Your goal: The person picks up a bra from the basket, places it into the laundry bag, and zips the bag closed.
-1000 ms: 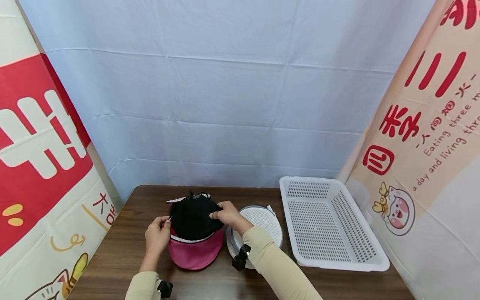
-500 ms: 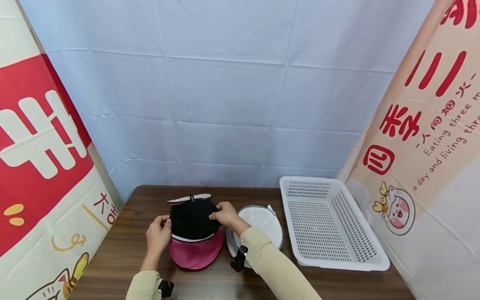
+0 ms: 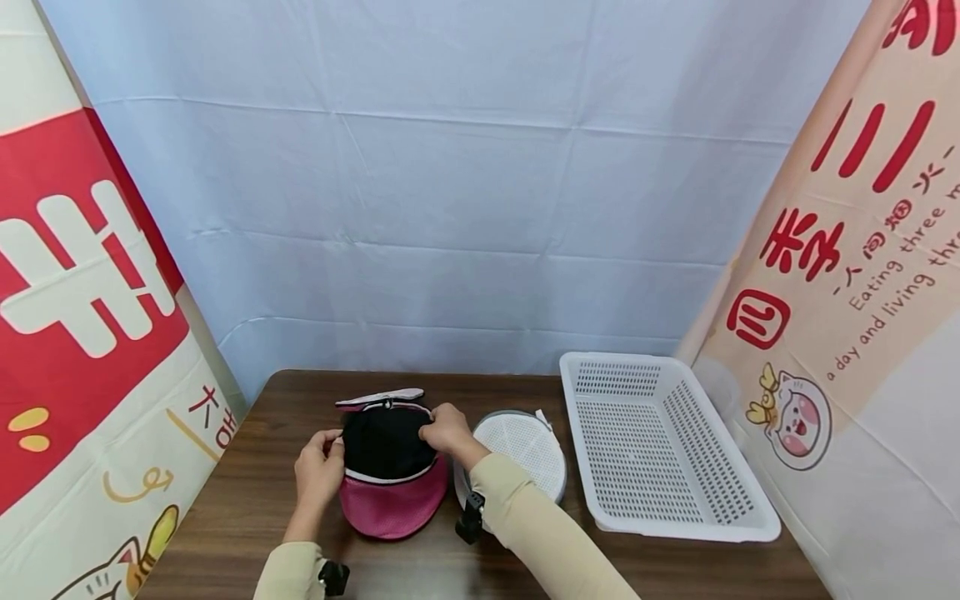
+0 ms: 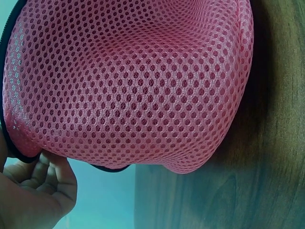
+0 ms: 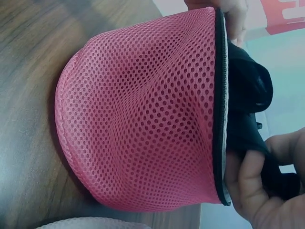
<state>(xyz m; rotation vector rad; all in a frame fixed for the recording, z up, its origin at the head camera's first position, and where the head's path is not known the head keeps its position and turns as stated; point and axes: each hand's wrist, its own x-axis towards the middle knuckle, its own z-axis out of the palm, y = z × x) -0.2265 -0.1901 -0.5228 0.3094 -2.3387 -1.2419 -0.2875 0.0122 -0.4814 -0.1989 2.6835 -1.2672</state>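
Note:
A pink mesh laundry bag (image 3: 393,508) with a black-and-white zip rim stands mouth up on the table. Black cloth (image 3: 387,442) fills its mouth; in the right wrist view, folds of the black cloth (image 5: 248,83) stick out past the rim. My left hand (image 3: 318,471) pinches the bag's rim at its left side, and the left wrist view has the hand (image 4: 40,191) beside the mesh wall. At the right side of the mouth my right hand (image 3: 450,433) pinches the black cloth, with fingers (image 5: 252,179) right at the zip edge.
Right of the bag lies a round white mesh piece with a grey rim (image 3: 525,446), partly covered by my right forearm. A white perforated plastic basket (image 3: 682,533) stands farther right on the wooden table (image 3: 247,500). Cloth sheets (image 3: 450,167) hang behind and at both sides.
The black cloth has sunk lower and flatter into the bag, and the white rim behind it now shows. Both hands have stayed almost in place at the bag's mouth.

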